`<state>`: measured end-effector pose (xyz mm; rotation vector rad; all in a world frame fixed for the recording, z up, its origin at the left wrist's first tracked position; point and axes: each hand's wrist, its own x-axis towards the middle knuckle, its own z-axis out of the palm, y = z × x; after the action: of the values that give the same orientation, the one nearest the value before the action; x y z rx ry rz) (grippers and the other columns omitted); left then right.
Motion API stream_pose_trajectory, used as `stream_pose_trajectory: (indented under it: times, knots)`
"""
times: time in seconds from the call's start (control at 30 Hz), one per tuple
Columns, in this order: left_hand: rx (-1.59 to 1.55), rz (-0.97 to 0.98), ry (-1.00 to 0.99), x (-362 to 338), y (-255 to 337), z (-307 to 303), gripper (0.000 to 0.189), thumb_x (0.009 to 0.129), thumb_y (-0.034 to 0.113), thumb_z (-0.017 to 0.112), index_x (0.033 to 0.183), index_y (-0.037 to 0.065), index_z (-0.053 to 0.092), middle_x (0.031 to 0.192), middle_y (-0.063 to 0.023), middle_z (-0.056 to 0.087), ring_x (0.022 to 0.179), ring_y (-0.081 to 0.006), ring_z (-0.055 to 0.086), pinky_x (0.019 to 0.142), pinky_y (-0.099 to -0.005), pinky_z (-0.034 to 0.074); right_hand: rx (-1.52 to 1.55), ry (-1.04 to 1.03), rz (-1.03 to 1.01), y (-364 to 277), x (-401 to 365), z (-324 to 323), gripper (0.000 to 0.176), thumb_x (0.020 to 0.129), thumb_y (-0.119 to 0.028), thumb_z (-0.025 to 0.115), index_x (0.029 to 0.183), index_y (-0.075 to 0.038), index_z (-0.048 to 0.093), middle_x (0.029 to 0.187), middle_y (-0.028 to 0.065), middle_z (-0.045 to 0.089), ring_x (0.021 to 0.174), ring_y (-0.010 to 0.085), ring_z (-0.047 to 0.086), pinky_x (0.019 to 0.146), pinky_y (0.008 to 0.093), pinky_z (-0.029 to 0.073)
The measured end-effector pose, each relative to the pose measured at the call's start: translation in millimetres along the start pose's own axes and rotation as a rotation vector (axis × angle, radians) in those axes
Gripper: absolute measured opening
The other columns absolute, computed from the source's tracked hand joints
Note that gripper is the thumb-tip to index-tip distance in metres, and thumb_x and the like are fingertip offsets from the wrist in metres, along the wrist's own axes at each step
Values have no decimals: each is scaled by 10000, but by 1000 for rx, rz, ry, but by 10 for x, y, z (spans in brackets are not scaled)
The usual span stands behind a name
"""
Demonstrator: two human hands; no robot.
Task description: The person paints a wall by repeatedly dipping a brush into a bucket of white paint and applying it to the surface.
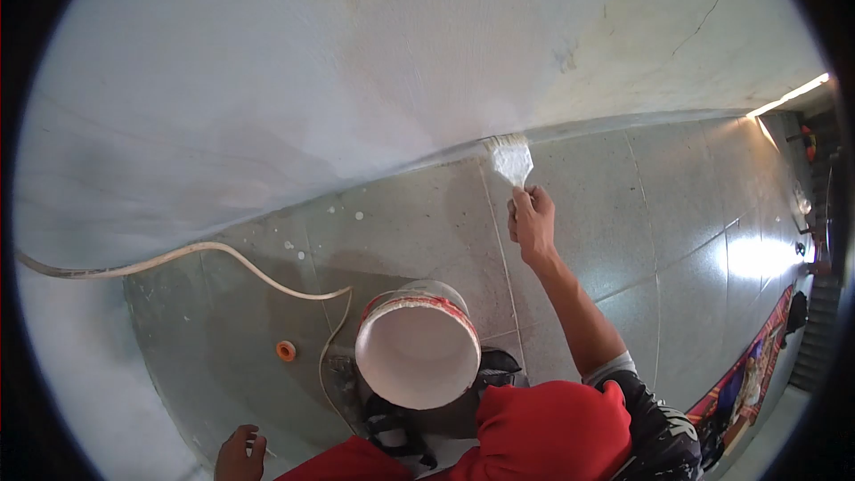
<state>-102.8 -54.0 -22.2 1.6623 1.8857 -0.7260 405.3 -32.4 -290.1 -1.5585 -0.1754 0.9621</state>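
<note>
My right hand point(532, 221) is closed around the handle of a wide paintbrush point(512, 162) coated in white. Its bristles point up at the foot of the pale wall point(427, 53), where the wall meets the tiled floor. At the lower left edge is my left hand point(240, 454), fingers loosely bent and apart, with nothing visible in it. Between my arms, close to my body, a white bucket point(419, 356) with red smears round its rim shows its mouth and pale inside. Dark footwear point(392, 428) partly shows beside and below the bucket.
A beige hose or cable point(240, 260) runs from the left wall across the floor towards the bucket. An orange ring-shaped item point(286, 351) lies left of the bucket. White drips point(359, 216) spot the grey tiles point(588, 205). Patterned cloth point(753, 365) lies at the far right.
</note>
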Motion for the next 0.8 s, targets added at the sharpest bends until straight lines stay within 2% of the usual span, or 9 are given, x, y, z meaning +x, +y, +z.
stream_pose_trajectory:
  times: [0.07,0.2,0.4,0.53,0.63,0.7,0.73,0.77,0.8]
  knots:
    - [1,1,-9,-15,-5,0,316,921,265,563,1132,32,590,1014,-199,678,936,-333,669,804,-415,522,-40,41,-26,33,-65,-8,196,943,-200,554,886,-27,482,644,2,491,447,68,422,362,253,316]
    - [5,23,22,-90,23,5,316,920,264,566,1138,37,591,1010,-199,679,937,-334,669,804,-415,524,-319,116,-76,316,130,60,214,941,-200,558,886,0,503,659,33,526,463,88,455,390,259,362]
    - [-3,25,49,-165,29,6,311,918,264,572,1137,44,594,1015,-196,678,931,-336,670,806,-413,525,-28,32,-109,-140,-194,118,215,941,-204,561,891,-1,512,633,24,510,494,74,463,433,248,369]
    - [6,16,45,-257,3,-25,329,919,274,573,1157,46,580,1032,-186,674,954,-314,663,824,-390,512,-86,90,-120,273,48,9,227,918,-204,578,872,9,515,644,58,535,485,108,487,425,278,384]
    - [-114,44,99,-381,-267,-146,347,938,280,556,1184,36,557,1027,-168,673,949,-272,657,831,-361,500,-291,189,-184,559,320,-36,264,882,-217,604,859,33,525,681,113,578,559,174,553,501,340,445]
    - [-258,71,141,-531,-358,-258,351,953,276,538,1200,27,544,1023,-157,671,943,-249,652,832,-348,494,-356,200,-76,523,326,-12,308,850,-238,621,883,59,548,751,169,616,674,235,601,626,381,481]
    - [-181,-37,147,-674,-309,-342,387,979,318,488,1258,52,528,1163,-177,618,1087,-297,586,923,-379,451,-352,205,-77,518,315,8,308,850,-238,621,883,59,548,751,169,616,674,235,601,626,381,481]
    - [-107,-145,153,-770,-288,-398,427,1006,360,438,1315,76,513,1304,-197,565,1231,-346,521,1014,-410,409,-360,187,-77,505,310,32,271,874,-232,611,874,27,532,693,110,574,573,182,552,498,340,428]
    - [-78,-116,144,-823,-347,-385,425,1010,358,420,1302,67,525,1276,-189,580,1179,-342,548,995,-407,419,-370,168,-79,481,314,45,240,899,-226,602,865,-5,515,635,51,533,472,128,503,370,300,376]
